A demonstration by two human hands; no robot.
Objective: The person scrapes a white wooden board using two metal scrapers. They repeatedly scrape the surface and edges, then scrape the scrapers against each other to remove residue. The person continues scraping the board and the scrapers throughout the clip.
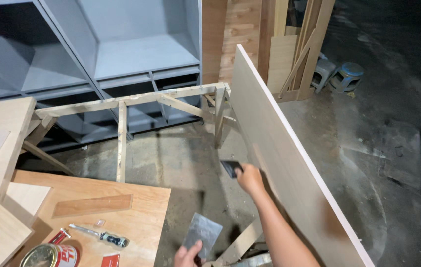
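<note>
My right hand (250, 179) reaches forward and grips a small dark scraper blade (231, 168) next to the face of a large pale plywood panel (289, 163) that stands on edge and leans away to the right. My left hand (188, 256), low in the view, holds a flat grey metal plate (201, 233) by its lower corner. A light wooden strip (240, 242) lies on the floor between my two arms.
A wooden tabletop (136, 207) at lower left carries a wood offcut (92, 205), a screwdriver (101, 236), a round tin (50, 256) and a small red pack (110, 260). Behind stand a wooden trestle frame (121, 133), grey shelving (121, 44), leaning boards and two stools (346, 75).
</note>
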